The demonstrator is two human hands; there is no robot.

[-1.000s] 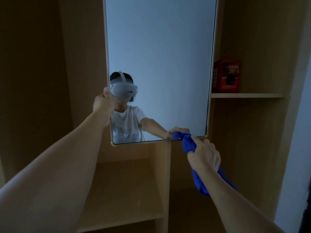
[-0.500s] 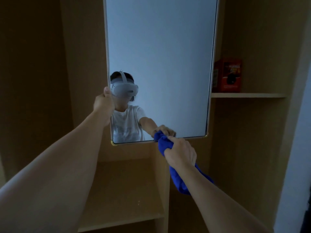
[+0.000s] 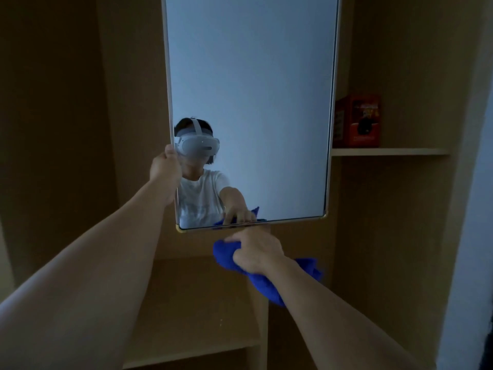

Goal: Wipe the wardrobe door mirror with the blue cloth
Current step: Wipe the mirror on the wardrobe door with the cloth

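Observation:
The wardrobe door mirror (image 3: 256, 97) hangs upright in front of me, with a thin pale frame and gold corner caps. My left hand (image 3: 165, 166) grips its left edge a little above the bottom corner. My right hand (image 3: 257, 249) is closed around the bunched blue cloth (image 3: 226, 253), just below the mirror's bottom edge, left of its middle. The cloth's tail hangs down under my right wrist. The glass reflects a person in a white shirt and my right hand with the cloth.
Behind the mirror is an open wooden wardrobe with a vertical divider (image 3: 260, 316). A lower shelf (image 3: 192, 340) lies at the left. A higher shelf (image 3: 389, 151) at the right carries a red box (image 3: 358, 121). A pale wall (image 3: 466, 236) borders the right side.
My right hand has slid the blue cloth leftward along the mirror's bottom edge and now dropped just below the frame. My left hand has kept its hold on the left edge.

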